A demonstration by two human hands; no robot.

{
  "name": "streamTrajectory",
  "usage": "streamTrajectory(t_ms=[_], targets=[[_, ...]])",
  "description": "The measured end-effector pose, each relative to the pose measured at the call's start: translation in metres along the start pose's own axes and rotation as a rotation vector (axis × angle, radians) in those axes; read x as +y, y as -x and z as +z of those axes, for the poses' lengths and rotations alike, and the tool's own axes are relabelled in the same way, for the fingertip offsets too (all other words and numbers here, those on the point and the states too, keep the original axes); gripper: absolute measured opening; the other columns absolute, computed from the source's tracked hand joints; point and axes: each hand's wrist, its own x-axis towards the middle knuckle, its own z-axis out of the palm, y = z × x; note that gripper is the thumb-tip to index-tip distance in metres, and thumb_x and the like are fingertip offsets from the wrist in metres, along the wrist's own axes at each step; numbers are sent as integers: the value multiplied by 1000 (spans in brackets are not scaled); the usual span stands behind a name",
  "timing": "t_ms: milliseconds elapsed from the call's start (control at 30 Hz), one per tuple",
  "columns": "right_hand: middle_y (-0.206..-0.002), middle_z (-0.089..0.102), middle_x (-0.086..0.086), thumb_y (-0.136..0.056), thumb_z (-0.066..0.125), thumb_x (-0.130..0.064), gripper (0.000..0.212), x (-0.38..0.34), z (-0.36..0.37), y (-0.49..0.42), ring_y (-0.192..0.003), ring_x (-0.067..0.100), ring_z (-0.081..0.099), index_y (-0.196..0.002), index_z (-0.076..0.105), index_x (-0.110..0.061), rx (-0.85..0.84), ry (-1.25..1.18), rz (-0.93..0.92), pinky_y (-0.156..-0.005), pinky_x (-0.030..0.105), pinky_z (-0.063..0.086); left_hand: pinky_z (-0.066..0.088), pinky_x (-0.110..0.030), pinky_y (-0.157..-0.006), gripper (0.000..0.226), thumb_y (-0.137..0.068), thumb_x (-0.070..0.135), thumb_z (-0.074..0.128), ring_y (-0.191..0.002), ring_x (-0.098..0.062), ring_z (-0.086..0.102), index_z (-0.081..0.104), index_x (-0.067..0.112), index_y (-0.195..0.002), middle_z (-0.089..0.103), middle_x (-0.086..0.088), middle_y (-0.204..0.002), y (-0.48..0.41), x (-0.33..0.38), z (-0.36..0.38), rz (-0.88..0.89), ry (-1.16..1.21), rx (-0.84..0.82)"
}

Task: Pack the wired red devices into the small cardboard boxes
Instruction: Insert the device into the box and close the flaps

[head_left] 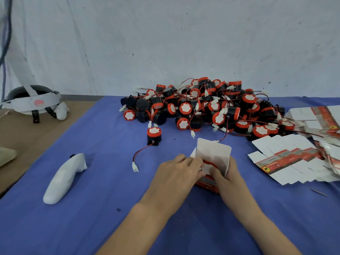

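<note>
At the far left a white headset [31, 102] is set on the brown part of the counter [27, 137], and a white handheld controller [64, 178] is laid on the blue cloth. Further right, one red device [154, 135] is stood alone, its wire trailed toward the near edge.

At the middle, a small cardboard box [214, 153] is held with its lid flap raised. The left hand [176, 172] is curled at the box's left flap, and the right hand [228, 175] is wrapped round its right wall. A boxed device [208, 165] is seen seated in the mouth, so this unit is judged nearly packed, with only the flaps left to be closed.

Behind, a large pile of devices [202, 105] is heaped, and flat carton blanks [287, 162] are spread at the right. No closed box is seen, so most of the work is judged to remain.
</note>
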Motion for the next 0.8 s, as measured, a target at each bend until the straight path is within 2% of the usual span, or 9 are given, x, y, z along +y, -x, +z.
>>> streamTrajectory(t_ms=[67,100,200,267,367,600,733,800], targets=[[-99,64,-32,-101,53,-11,33,0,0,0,-91,-20,58,-106,50,-44,-4,-3,-4,-65,2,44,41,-24,-46,19,-99,37,49,-76,-10,56,63,26,-92,63,12,-85,-1,-1,3,-15,-14,-17],[-96,65,-34,-101,53,-12,33,0,0,0,-91,-19,59,-106,50,-44,-6,1,-5,-65,2,45,40,-24,-45,18,-99,36,50,-78,-10,55,64,27,-93,61,11,-90,-2,-1,4,-34,-20,-22],[-99,66,-31,-101,53,-15,32,-1,0,1,-92,-17,60,-106,50,-46,-6,5,-4,-65,4,47,33,-21,-42,6,-91,32,70,-74,-10,53,67,27,-91,54,8,-91,-5,0,5,-80,-10,-22],[-105,65,-25,-101,54,-15,32,-2,0,1,-93,-18,59,-107,49,-47,1,1,-8,-66,4,47,32,-20,-43,14,-85,26,78,-73,-10,52,68,28,-93,54,8,-90,-7,0,7,-81,-26,-53],[-107,63,-26,-101,54,-15,33,-1,0,0,-92,-20,59,-107,49,-48,5,3,-8,-65,3,47,35,-20,-46,33,-72,17,86,-72,-9,53,67,30,-97,55,10,-91,-7,-1,8,-68,-31,-96],[-104,64,-26,-101,54,-13,34,1,0,0,-88,-22,58,-106,49,-46,8,4,-9,-63,2,45,48,-27,-52,48,-68,-1,75,-71,-13,57,68,27,-106,63,10,-92,-5,-3,2,-41,-3,-152],[-102,66,-30,-101,54,-13,34,2,0,-1,-90,-20,59,-108,49,-46,6,2,-8,-64,2,46,44,-26,-50,55,-60,-1,75,-67,-12,55,69,30,-105,64,11,-81,-8,-1,-2,-18,-45,-145],[-102,65,-30,-101,54,-14,33,2,0,-1,-89,-20,59,-108,49,-46,7,3,-12,-64,2,46,40,-25,-53,64,-62,-1,71,-69,-12,54,64,32,-116,65,11,-82,-9,1,-4,-17,-65,-161]])
